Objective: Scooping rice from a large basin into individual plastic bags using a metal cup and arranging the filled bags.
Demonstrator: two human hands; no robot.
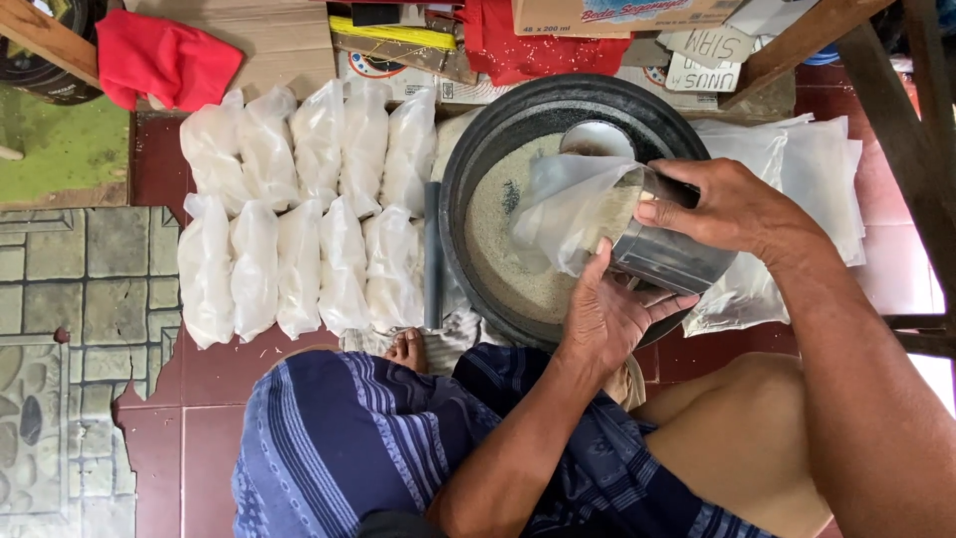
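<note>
My right hand (732,209) grips a shiny metal can (667,254), tilted on its side over a black round basin (478,149) that holds white grain (493,234). A clear plastic bag (568,209) is fitted over the can's mouth, with grain showing inside it. My left hand (607,309) holds the bag's edge against the can from below. A second small metal cup (596,139) rests in the grain at the basin's far side.
Two rows of several filled white bags (299,209) lie on the red tile floor left of the basin. A stack of empty clear bags (822,169) sits to the right. Cardboard boxes (617,15) and red cloth (164,60) line the back. A wooden table leg (911,149) stands right.
</note>
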